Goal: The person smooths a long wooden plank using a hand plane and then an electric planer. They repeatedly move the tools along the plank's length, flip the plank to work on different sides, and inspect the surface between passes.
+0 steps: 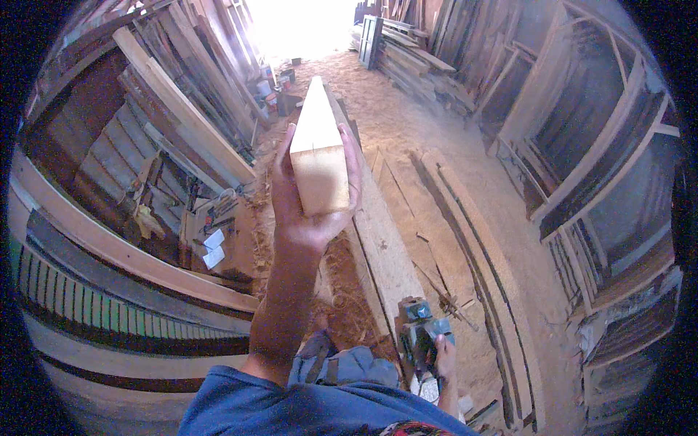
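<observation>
My left hand [305,227] is raised in front of me, its palm under a long squared piece of timber [318,178]. The fingers wrap up one side of the timber and the thumb the other. Its near end grain faces me, and the bright upper face runs away toward the doorway. Low on my right, my right hand [446,356] is closed around the handle of a teal and dark handheld power tool [417,328], which looks like an electric planer. The tool stands at the near end of a long pale plank [385,251]. Its underside is hidden.
Sawdust and shavings [403,109] cover the floor. Long timber strips [472,254] lie to the right of the plank. Boards [189,94] lean along the left wall, with stacked lumber [414,62] at the far right. White papers [213,248] lie on a low surface at left.
</observation>
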### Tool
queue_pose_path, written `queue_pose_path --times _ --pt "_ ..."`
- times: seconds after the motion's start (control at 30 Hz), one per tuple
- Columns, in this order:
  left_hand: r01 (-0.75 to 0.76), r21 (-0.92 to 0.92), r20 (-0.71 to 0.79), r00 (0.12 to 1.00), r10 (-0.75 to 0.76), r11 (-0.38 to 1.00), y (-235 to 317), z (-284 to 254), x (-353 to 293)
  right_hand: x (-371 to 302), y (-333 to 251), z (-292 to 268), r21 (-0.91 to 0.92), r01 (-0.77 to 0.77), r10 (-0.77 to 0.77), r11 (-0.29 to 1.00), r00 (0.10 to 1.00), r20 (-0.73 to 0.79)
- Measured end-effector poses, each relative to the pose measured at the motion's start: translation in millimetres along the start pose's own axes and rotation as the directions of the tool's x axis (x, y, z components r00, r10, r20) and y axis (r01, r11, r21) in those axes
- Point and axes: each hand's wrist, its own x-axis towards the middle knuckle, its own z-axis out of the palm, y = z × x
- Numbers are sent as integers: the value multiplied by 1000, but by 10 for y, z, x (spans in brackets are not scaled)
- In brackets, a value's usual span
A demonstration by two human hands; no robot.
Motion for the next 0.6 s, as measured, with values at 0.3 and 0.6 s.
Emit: queue_pose_path --times 0.3,0.6 --pt "-72 124 -50 996 79 990 85 14 57 38 86 75 -74 143 -150 987 984 -92" --pt "-182 293 -61 976 208 939 53 -35 89 10 41 102 29 90 -86 996 991 -104"
